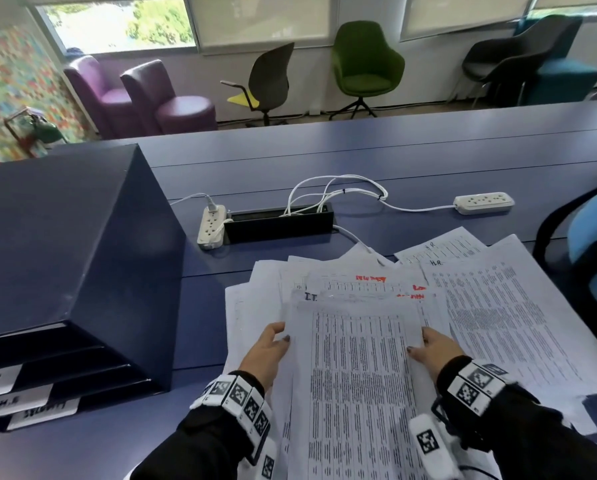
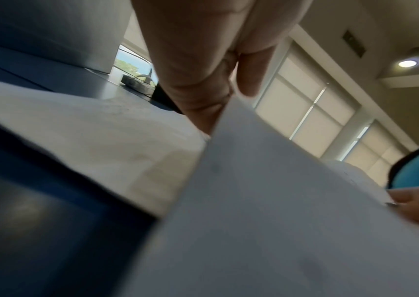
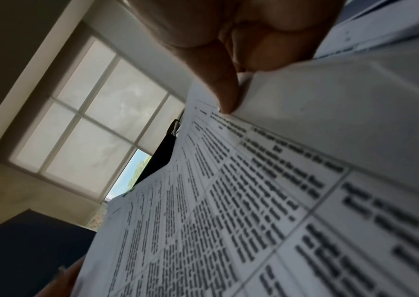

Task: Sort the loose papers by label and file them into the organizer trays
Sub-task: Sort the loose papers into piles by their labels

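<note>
Printed sheet (image 1: 356, 375) at near worktop edge, lifted off loose papers (image 1: 498, 306). Left hand (image 1: 267, 351) and right hand (image 1: 435, 348) each pinch a side edge. Likely light, floppy, slick; grip both edges to stop sagging.

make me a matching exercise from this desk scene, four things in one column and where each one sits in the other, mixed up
Things:
1. organizer
2. held sheet
3. H.R. sheet
4. cable box

Places:
A. between both hands, lifted over the paper pile
B. on the desk's left side, labelled trays facing the person
C. flat on the right of the pile
D. mid-desk, beyond the papers, between two power strips

Pairs: 1-B, 2-A, 3-C, 4-D
</note>
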Demonstrator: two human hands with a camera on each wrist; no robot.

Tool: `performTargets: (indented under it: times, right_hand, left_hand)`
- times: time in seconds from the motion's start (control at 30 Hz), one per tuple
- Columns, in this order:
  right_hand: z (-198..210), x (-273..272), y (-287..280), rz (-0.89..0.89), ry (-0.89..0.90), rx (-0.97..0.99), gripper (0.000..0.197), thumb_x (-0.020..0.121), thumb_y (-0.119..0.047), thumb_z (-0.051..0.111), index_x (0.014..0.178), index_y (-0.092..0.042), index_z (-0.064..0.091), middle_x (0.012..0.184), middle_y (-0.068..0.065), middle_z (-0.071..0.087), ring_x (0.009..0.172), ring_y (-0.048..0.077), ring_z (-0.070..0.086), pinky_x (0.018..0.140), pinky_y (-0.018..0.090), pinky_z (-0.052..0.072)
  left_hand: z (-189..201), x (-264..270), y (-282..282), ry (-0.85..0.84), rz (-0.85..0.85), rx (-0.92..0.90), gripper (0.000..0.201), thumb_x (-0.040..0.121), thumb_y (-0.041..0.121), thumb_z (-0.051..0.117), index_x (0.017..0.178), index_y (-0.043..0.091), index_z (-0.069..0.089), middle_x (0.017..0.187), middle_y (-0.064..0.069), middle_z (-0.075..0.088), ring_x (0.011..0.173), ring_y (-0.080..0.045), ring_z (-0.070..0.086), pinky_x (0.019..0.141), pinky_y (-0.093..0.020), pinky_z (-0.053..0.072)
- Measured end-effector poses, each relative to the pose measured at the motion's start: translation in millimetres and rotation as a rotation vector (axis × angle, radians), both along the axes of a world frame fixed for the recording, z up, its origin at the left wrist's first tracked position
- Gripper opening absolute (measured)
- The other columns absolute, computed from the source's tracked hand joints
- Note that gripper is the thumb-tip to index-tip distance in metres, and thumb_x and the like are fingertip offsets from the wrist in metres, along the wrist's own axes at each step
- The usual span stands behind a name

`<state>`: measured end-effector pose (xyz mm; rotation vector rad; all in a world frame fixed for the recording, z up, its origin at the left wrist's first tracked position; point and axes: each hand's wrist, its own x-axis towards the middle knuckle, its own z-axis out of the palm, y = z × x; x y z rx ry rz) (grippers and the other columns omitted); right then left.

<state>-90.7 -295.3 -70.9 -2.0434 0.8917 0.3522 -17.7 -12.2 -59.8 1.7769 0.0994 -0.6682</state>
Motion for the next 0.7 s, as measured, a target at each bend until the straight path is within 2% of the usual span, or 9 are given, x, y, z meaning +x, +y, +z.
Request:
performTargets:
  times: [0.1, 0.2, 0.3, 0.37, 0.43, 0.5, 0.57, 0.63, 0.7]
  right_hand:
    - [1, 2, 2, -0.085, -0.040, 0.048, 0.039, 0.088, -0.007, 0.059, 0.125, -0.001, 0.051, 0.123, 0.017, 0.059, 0.109, 0.034, 0.057, 0.096, 0.042, 0.046]
    - [5, 0, 6, -0.226, -0.162, 0.166, 0.046, 0.085, -0.010, 0.065, 0.127, -0.004, 0.048, 0.122, 0.018, 0.056, 0.109, 0.034, 0.055, 0.097, 0.046, 0.045]
    - [12, -4, 7, -0.198, -0.221, 0.241, 0.064, 0.078, -0.024, 0.073, 0.133, -0.015, 0.042, 0.120, 0.015, 0.051, 0.111, 0.031, 0.052, 0.100, 0.044, 0.042]
    - [19, -7, 5, -0.078, -0.187, 0.257, 0.090, 0.064, -0.047, 0.079, 0.138, -0.016, 0.038, 0.132, 0.012, 0.048, 0.123, 0.029, 0.047, 0.106, 0.042, 0.037]
    - [26, -7, 3, 0.037, -0.131, 0.256, 0.108, 0.050, -0.060, 0.079, 0.139, -0.013, 0.039, 0.137, 0.006, 0.049, 0.124, 0.025, 0.048, 0.108, 0.042, 0.036]
    - [38, -7, 2, 0.079, -0.106, 0.207, 0.075, 0.070, -0.035, 0.077, 0.134, -0.010, 0.046, 0.130, 0.007, 0.057, 0.112, 0.022, 0.056, 0.103, 0.039, 0.040]
    - [44, -7, -8, 0.060, -0.111, 0.095, 0.049, 0.082, -0.012, 0.067, 0.128, -0.009, 0.050, 0.121, 0.009, 0.062, 0.098, 0.020, 0.058, 0.093, 0.031, 0.042]
    - [58, -7, -26, 0.003, -0.115, -0.026, 0.050, 0.083, -0.007, 0.066, 0.130, -0.005, 0.048, 0.123, 0.013, 0.059, 0.100, 0.024, 0.056, 0.089, 0.029, 0.039]
    - [66, -7, -52, -0.066, -0.114, -0.172, 0.058, 0.083, -0.009, 0.066, 0.136, -0.003, 0.042, 0.133, 0.016, 0.052, 0.117, 0.031, 0.051, 0.096, 0.031, 0.036]
  left_hand:
    - [7, -8, -10, -0.077, -0.159, 0.070, 0.038, 0.090, 0.025, 0.061, 0.123, 0.029, 0.042, 0.115, 0.002, 0.063, 0.103, -0.019, 0.061, 0.088, -0.037, 0.052]
    - [17, -12, -17, -0.198, -0.106, 0.098, 0.030, 0.090, 0.010, 0.057, 0.107, 0.034, 0.048, 0.108, 0.002, 0.065, 0.092, -0.022, 0.066, 0.084, -0.045, 0.055]
    - [27, -5, -21, -0.281, 0.113, 0.005, 0.026, 0.092, 0.003, 0.052, 0.105, 0.025, 0.050, 0.106, -0.002, 0.066, 0.088, -0.018, 0.065, 0.072, -0.032, 0.055]
    - [36, 0, -24, -0.278, 0.203, -0.099, 0.029, 0.092, -0.001, 0.051, 0.108, 0.023, 0.048, 0.111, -0.002, 0.064, 0.089, -0.009, 0.063, 0.068, -0.019, 0.051]
    - [36, 6, -26, -0.228, 0.197, -0.190, 0.034, 0.094, -0.002, 0.047, 0.115, 0.024, 0.043, 0.118, 0.006, 0.058, 0.097, 0.000, 0.055, 0.084, -0.019, 0.047]
    - [31, 9, -28, -0.166, 0.116, -0.180, 0.040, 0.095, 0.001, 0.048, 0.129, 0.021, 0.041, 0.122, 0.010, 0.052, 0.108, -0.003, 0.050, 0.098, -0.023, 0.040]
    - [23, 11, -28, -0.142, 0.054, -0.088, 0.028, 0.094, 0.006, 0.051, 0.120, 0.018, 0.051, 0.102, 0.003, 0.059, 0.093, -0.010, 0.057, 0.084, -0.023, 0.047]
    - [13, 15, -20, -0.179, 0.071, 0.066, 0.019, 0.092, 0.010, 0.054, 0.106, 0.021, 0.059, 0.094, 0.002, 0.059, 0.086, -0.015, 0.057, 0.077, -0.025, 0.048]
    - [5, 19, -5, -0.225, 0.087, 0.331, 0.023, 0.088, 0.011, 0.056, 0.107, 0.022, 0.063, 0.104, -0.001, 0.061, 0.092, -0.017, 0.057, 0.080, -0.026, 0.046]
